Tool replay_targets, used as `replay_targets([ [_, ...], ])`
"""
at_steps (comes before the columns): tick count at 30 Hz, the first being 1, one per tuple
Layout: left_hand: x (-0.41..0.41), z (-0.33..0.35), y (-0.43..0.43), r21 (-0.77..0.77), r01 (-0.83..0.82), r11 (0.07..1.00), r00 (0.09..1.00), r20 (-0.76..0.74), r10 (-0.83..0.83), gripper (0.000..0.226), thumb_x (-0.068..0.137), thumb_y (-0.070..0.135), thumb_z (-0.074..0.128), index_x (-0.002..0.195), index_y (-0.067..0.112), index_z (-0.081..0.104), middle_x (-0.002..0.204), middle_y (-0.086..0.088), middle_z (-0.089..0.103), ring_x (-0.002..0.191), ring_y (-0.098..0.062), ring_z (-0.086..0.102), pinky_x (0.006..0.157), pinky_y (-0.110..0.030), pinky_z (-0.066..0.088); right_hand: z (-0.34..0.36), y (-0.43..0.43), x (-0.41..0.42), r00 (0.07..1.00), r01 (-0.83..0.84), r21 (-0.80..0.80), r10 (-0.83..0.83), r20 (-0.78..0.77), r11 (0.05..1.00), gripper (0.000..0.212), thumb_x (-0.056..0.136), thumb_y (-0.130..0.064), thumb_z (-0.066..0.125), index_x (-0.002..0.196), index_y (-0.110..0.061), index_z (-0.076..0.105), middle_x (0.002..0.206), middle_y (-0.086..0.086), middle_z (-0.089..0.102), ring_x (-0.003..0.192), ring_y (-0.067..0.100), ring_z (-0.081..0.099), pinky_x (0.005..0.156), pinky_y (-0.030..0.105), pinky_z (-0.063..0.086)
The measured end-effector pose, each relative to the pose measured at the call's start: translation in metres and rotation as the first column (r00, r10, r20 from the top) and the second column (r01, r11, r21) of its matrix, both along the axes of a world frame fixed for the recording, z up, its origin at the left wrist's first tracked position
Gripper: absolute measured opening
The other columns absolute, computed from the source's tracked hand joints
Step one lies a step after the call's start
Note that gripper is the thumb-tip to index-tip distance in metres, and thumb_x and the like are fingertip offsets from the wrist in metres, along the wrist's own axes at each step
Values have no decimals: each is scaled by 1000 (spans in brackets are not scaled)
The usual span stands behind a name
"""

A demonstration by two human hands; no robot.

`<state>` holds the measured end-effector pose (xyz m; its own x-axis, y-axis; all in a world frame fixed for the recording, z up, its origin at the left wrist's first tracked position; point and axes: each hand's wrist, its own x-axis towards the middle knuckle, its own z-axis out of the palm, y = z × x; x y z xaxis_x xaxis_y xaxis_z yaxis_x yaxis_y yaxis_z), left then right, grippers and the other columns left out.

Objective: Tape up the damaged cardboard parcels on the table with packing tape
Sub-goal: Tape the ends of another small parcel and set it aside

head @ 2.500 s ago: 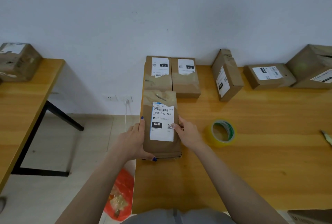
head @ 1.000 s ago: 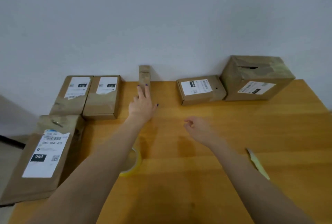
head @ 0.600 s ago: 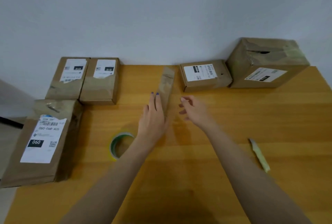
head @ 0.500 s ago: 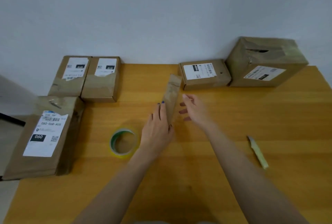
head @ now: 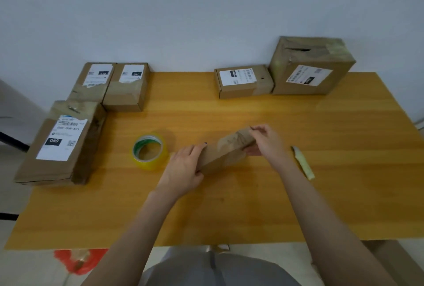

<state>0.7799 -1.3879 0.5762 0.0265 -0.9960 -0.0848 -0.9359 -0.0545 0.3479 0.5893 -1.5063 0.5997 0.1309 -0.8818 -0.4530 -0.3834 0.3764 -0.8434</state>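
Standing by the orange-yellow wooden table (head: 229,221)

The big squarish brown cardboard box (head: 298,84) at the back right has a torn slot in its top, and its white label reads "010", upside down from the person's side. The long flat brown cardboard parcel (head: 75,166) at the left edge has a label with "060" on a black patch and a code line above it, something like "060-06B-A05" (the middle characters are soft). The two twin small brown cardboard boxes (head: 125,100) at the back left each show "010", also upside down. The low brown mailer box (head: 243,92) at the back centre has a barcode label too small to read.

The parcel in play is the slim brown cardboard parcel (head: 226,151), mid-table, with no label showing. Its long axis runs diagonally from near-left to far-right. I can't tell whether its underside touches the wood. The left hand (head: 185,170) has its fingers wrapped round the near end. The right hand (head: 266,142) has its fingertips pinched on the far end.

The next step is probably taping. The yellow roll of packing tape (head: 160,164) lies flat just left of the left hand, so that hand is nearer. The pale green cutter-like stick (head: 302,163) lies to the right, nearer the right hand
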Motion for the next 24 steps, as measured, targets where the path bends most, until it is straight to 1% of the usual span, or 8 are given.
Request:
replay_targets([
  [3, -2, 2, -2, -25, -32, 999, 996, 87, 34, 66, 84, 19, 61, 143, 21, 33, 134, -3, 43, 123, -25, 39, 101, -35, 32, 2, 8, -19, 990, -142, -12, 142, -7, 990, 35, 95, -9, 50, 128, -21, 46, 123, 3, 53, 84, 25, 68, 62, 28, 56],
  [6, -6, 5, -6, -42, -32, 999, 992, 123, 37, 65, 86, 16, 61, 144, 21, 33, 135, -3, 42, 126, -25, 39, 104, -35, 30, -1, 12, -31, 932, -332, -114, 306, -195, 936, 52, 89, -6, 57, 133, -31, 45, 123, -1, 48, 96, 22, 62, 67, 28, 55],
  [8, -6, 5, -12, -58, -19, 998, 989, 147, 27, 65, 87, 15, 61, 145, 21, 33, 136, -2, 43, 128, -24, 38, 106, -35, 27, -4, 10, -32, 903, -376, -180, 316, -292, 909, 48, 86, -7, 62, 124, -32, 47, 125, -2, 48, 96, 19, 56, 72, 32, 54],
  [10, -2, 5, -17, -92, 0, 996, 984, 176, 16, 63, 87, 10, 61, 144, 20, 36, 136, -3, 45, 128, -25, 39, 107, -37, 26, -4, 8, -31, 879, -405, -224, 309, -364, 886, 45, 83, -7, 67, 117, -29, 48, 125, -5, 50, 90, 15, 53, 65, 20, 44],
  [14, 11, -5, -24, -236, -121, 964, 979, 133, 155, 64, 72, -8, 64, 133, 6, 50, 134, -16, 50, 122, -37, 48, 98, -48, 40, -6, 7, -28, 863, -367, -257, 225, -452, 894, 42, 77, -17, 76, 110, -20, 49, 118, -2, 56, 89, 16, 54, 61, 22, 36],
  [17, 25, -8, -26, -81, -349, 934, 934, 55, 353, 60, 85, 1, 55, 141, 0, 33, 147, -16, 34, 134, -34, 33, 107, -44, 32, -4, 9, -23, 818, -359, -228, 187, -544, 905, 42, 81, -33, 73, 109, -18, 45, 106, 2, 58, 78, 17, 55, 51, 24, 39],
  [19, 39, -15, -26, 64, -431, 900, 899, 114, 423, 57, 93, 16, 52, 142, 1, 26, 147, -14, 30, 136, -32, 29, 108, -41, 28, -2, 10, -14, 761, -385, -180, 202, -616, 905, 50, 84, -42, 67, 119, -16, 43, 110, 4, 55, 86, 19, 55, 56, 27, 42],
  [24, 60, -34, -22, 153, -437, 886, 893, 187, 408, 51, 93, 26, 57, 135, 4, 35, 139, -12, 35, 126, -29, 41, 105, -40, 34, -3, 14, 11, 596, -449, -19, 283, -751, 894, 61, 89, -54, 53, 125, -9, 35, 100, 6, 44, 91, 26, 54, 66, 33, 46],
])
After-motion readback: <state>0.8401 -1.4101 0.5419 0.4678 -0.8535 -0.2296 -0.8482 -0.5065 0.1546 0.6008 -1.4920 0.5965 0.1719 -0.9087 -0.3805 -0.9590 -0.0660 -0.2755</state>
